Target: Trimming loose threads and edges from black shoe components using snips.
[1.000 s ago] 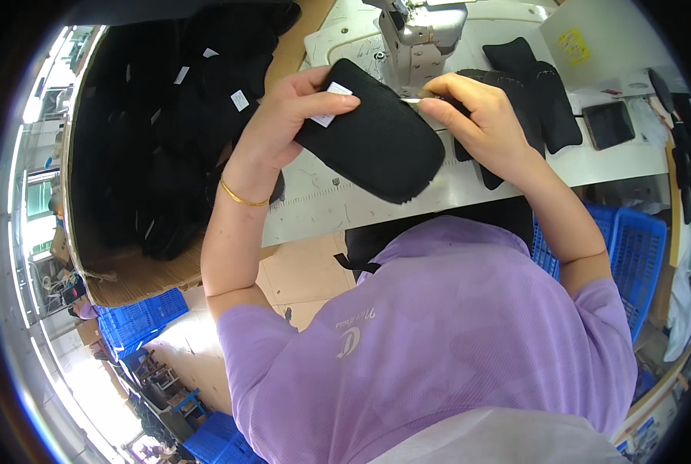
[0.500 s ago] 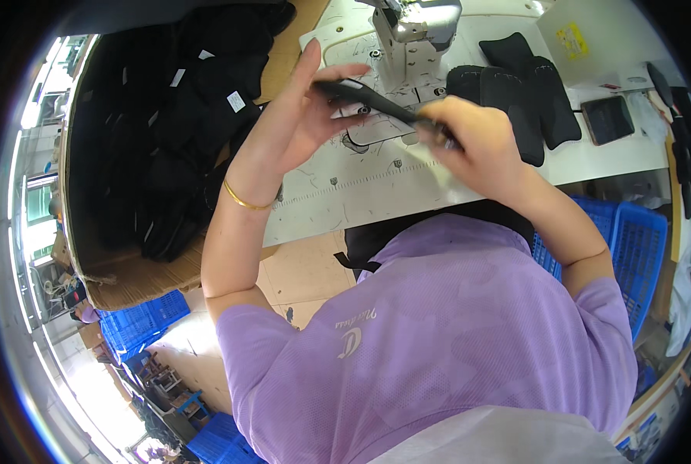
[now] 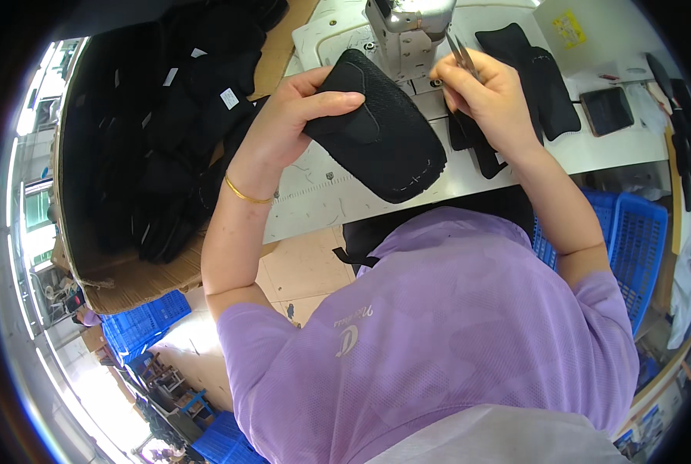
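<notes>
My left hand (image 3: 291,116) grips a black padded fabric piece (image 3: 392,147) by its upper left end, thumb on top. Its broad face is turned up, with a curved seam and light stitches along the rounded lower edge. My right hand (image 3: 488,97) is closed around small thread snips (image 3: 463,58), whose two pointed metal blades stick up past the fingers. Thumb and forefinger are pinched; whether they also hold a thread cannot be made out. Below this hand, more black pieces (image 3: 484,158) lie on the white table (image 3: 307,197), partly covered by it.
A sewing machine (image 3: 411,35) stands at the back middle. To the left, a large cardboard box (image 3: 144,290) holds a heap of black pieces. A phone (image 3: 607,114) and further black pieces (image 3: 554,97) lie at the right. Blue crates (image 3: 639,247) stand below the table.
The black piece has turned from edge-on to face-up and come nearer. My right hand has moved up and away from it, its snips now pointing upward. Black pieces at the right have shifted.
</notes>
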The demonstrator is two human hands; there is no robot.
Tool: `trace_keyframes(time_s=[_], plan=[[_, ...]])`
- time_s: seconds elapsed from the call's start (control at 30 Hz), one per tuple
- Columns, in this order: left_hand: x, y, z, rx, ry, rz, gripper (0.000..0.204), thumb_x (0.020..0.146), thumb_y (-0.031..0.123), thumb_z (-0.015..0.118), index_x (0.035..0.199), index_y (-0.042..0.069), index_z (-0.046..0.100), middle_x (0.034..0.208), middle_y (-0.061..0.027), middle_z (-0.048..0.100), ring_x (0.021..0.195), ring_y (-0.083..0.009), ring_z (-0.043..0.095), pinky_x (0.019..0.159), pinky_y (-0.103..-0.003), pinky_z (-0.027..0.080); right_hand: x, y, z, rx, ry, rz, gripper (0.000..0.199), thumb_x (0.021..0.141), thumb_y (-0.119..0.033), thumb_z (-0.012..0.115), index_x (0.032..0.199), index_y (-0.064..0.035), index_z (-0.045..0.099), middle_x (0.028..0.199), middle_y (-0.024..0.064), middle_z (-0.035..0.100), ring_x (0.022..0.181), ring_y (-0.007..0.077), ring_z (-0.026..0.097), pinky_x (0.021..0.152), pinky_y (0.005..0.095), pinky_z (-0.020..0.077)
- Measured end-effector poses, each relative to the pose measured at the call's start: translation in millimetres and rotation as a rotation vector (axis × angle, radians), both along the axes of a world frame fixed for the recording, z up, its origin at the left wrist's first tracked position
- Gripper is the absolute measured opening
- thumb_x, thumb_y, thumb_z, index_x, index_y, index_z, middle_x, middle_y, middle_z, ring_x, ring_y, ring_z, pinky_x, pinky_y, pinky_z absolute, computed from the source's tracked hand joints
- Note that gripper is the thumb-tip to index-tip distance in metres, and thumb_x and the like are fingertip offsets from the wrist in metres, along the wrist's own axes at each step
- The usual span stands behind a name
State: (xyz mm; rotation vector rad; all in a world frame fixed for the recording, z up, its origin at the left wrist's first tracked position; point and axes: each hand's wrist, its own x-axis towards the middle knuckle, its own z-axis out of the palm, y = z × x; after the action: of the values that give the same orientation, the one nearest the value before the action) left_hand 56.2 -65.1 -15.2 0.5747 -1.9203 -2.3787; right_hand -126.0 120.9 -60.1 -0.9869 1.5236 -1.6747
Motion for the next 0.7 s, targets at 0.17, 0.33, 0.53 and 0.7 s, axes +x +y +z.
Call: trace_keyframes(time_s=[0.17,0.33,0.53,0.7], plan=[[1.1,-3.8,-9.0,0.158,0.08,-0.033,0.019,0.084,0.01,0.07,0.099,-0.001,0.068,0.087,-0.0042,0.07,0.076,-0.0093,0.065,0.073,-0.023,0.051,7.4,17.3,3.6,0.031,0.028,0.19,0.026,0.1,-0.02,0.049,0.107,0.0001,0.065,0.075,0.0007,0.054,0.061,0.0026,0.039,0.055,0.0182,0.0302],[-11.2,5.5,-10.0,0.199,0.057,-0.105,0.016,0.084,0.01,0.069,0.098,0.0,0.068,0.087,-0.0047,0.069,0.076,-0.0096,0.065,0.072,-0.023,0.052,6.8,16.6,1.6,-0.044,0.316,0.173,0.027,0.097,-0.028,0.059,0.1,-0.0012,0.064,0.072,0.0008,0.057,0.066,0.0083,0.053,0.06,0.0252,0.0435],[-19.4,9.1,-9.0,0.224,0.005,-0.171,0.015,0.085,0.009,0.068,0.097,0.0,0.068,0.086,-0.0049,0.069,0.076,-0.0102,0.065,0.072,-0.024,0.052,-2.0,17.2,5.4,-0.169,0.662,0.143,0.028,0.095,-0.028,0.061,0.098,0.0,0.064,0.071,0.0058,0.058,0.061,0.0154,0.054,0.059,0.0273,0.0446],[-32.8,19.7,-9.4,0.221,-0.043,-0.177,0.016,0.084,0.009,0.068,0.096,-0.001,0.068,0.086,-0.005,0.069,0.075,-0.0106,0.065,0.071,-0.024,0.052,-3.1,31.6,2.6,-0.075,0.312,0.095,0.027,0.096,-0.028,0.06,0.092,-0.0019,0.065,0.066,-0.0006,0.054,0.059,0.0078,0.049,0.054,0.0238,0.039]])
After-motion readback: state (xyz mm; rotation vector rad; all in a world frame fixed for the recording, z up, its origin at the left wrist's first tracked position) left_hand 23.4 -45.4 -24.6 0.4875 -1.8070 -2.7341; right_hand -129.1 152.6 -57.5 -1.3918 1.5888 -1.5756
